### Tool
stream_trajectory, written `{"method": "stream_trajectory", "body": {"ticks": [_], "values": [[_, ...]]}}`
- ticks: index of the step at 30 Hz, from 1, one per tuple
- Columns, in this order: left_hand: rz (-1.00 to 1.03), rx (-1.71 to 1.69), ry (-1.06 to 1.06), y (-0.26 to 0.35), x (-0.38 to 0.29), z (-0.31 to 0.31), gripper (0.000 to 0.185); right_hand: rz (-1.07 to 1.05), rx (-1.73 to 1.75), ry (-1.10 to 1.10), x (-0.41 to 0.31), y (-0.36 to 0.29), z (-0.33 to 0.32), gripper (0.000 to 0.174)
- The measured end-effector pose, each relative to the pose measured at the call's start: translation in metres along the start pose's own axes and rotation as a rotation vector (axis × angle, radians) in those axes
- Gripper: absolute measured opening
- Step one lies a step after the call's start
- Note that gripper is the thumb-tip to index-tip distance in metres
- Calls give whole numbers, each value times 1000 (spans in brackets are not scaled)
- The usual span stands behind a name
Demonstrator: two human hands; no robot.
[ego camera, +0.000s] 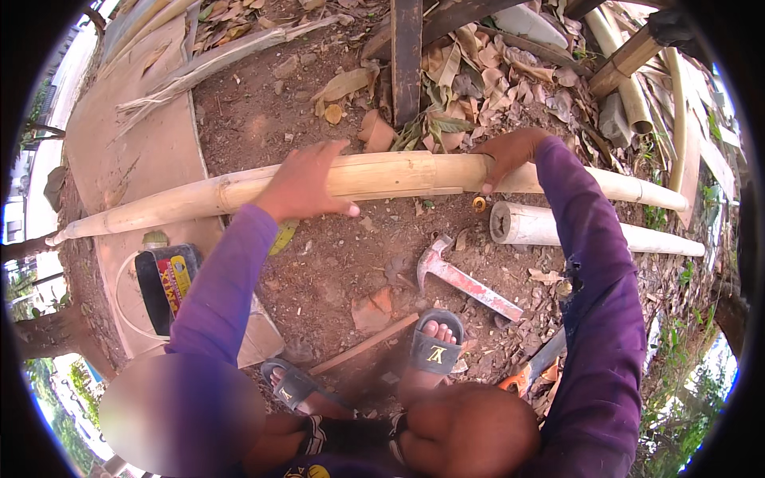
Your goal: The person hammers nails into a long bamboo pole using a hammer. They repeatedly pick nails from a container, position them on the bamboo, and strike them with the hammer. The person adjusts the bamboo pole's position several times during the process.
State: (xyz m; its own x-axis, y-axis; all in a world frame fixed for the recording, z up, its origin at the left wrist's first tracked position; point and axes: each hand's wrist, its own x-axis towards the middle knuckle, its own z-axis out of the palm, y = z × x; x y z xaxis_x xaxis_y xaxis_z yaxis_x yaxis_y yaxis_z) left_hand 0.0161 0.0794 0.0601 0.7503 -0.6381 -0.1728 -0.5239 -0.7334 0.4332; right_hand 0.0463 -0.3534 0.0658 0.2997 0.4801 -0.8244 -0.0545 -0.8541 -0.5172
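A long bamboo pole [382, 173] lies crosswise in front of me, with a joint near its middle where a wider section meets a narrower one. My left hand [308, 182] rests over the wider section, thumb and fingers spread apart. Right of the joint, my right hand [511, 156] grips the narrower section from above. Below the pole, a claw hammer [469, 284] with worn red paint lies on the dirt. A yellow ring-shaped item [479, 204] sits just under the pole by my right hand. A second, paler bamboo pole [532, 226] passes beneath my right forearm.
A flat board [137, 137] lies at left, bearing a dark cut-open container [164, 287] with a handle. A handsaw [538, 364] with an orange handle is near my right knee. A wooden post [406, 66] stands beyond the pole. A thin wood strip [364, 345] lies between my feet.
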Motion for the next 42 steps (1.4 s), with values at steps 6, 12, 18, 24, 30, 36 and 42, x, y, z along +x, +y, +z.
{"method": "stream_trajectory", "body": {"ticks": [6,12,18,24,30,36,42], "values": [[-145,-180,-602,-37,38,-54,118,44,-225,397,-28,-17,36,85],[-91,-123,-600,-13,19,-58,97,-64,-475,953,-52,-24,101,80],[-42,92,67,21,-41,-50,92,-63,-699,1352,-71,-45,132,100],[90,371,564,28,-57,-34,91,14,-811,1530,-84,-77,137,101],[116,388,563,20,-57,-7,95,-50,-573,1195,-92,-85,128,102],[71,277,388,19,-62,1,100,-35,-556,1131,-62,-66,129,87],[-10,-2,329,-4,-106,-51,81,-139,-586,1216,-45,-36,136,76]]}}
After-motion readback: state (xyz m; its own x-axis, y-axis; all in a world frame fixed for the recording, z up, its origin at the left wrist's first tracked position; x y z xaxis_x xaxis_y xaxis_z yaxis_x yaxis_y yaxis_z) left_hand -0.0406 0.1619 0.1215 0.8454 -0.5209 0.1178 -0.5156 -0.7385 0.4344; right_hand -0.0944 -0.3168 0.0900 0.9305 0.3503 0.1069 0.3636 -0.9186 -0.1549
